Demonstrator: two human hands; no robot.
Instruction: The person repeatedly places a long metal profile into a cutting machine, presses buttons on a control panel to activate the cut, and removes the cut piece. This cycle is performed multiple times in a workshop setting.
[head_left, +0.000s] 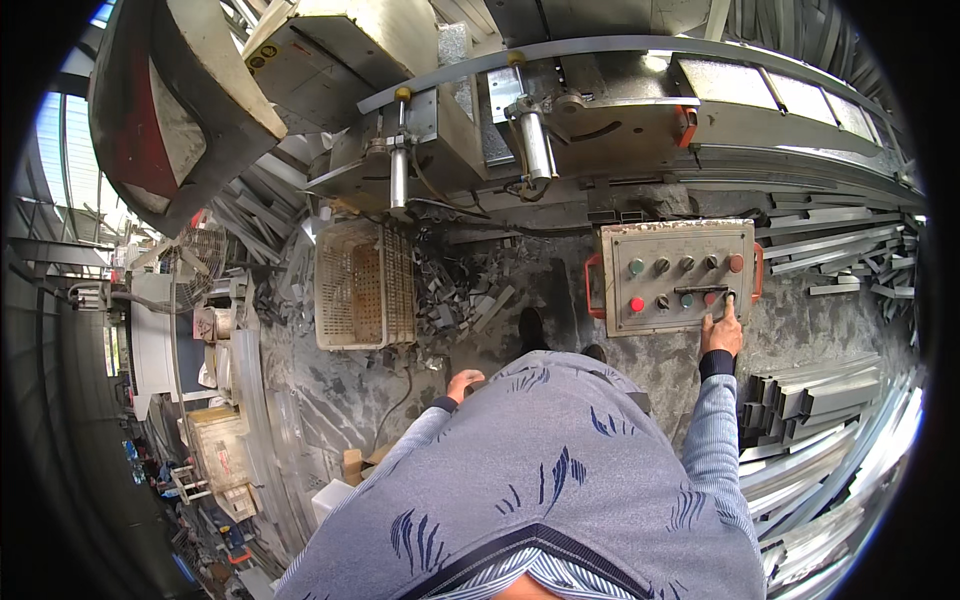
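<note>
In the head view, we judge the setting-up done: a metal strip [600, 46] lies across the machine [630, 135], the button step is in hand, and unloading looks left. The control box [676, 277] sits ahead on our right, buttoned face up, long axis left to right. Our right hand [722, 335] presses one straight index finger at its lower-right corner, the others curled; our left hand [463, 385], half hidden, curls, and we cannot tell whether it grips anything.
</note>
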